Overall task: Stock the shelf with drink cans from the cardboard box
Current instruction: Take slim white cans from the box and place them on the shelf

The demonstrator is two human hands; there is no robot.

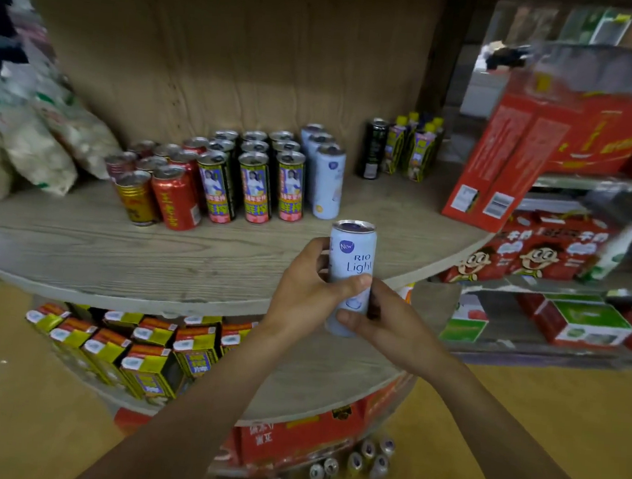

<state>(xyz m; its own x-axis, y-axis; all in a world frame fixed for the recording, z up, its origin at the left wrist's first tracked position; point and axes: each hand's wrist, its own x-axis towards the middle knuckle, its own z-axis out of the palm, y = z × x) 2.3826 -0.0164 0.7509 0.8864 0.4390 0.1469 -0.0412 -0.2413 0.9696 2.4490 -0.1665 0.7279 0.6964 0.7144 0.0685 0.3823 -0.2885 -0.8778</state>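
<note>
A pale blue can [352,257] marked "RIO Light" stands upright in the air just in front of the wooden shelf [77,245]. My left hand [306,288] grips its middle, thumb across the front. My right hand [380,321] holds its lower part from the right. On the shelf behind, a short row of matching pale blue cans [327,179] runs back toward the wall. Several more cans [348,467] lie below at the bottom edge; the box around them is barely visible.
Green-and-pink cans [254,184], red cans [175,196] and a gold can [136,197] fill the shelf's middle left. A black can [374,149] and small bottles [416,148] stand at the back right. Snack bags [29,138] sit left, red cartons [544,144] right, yellow boxes [136,349] below.
</note>
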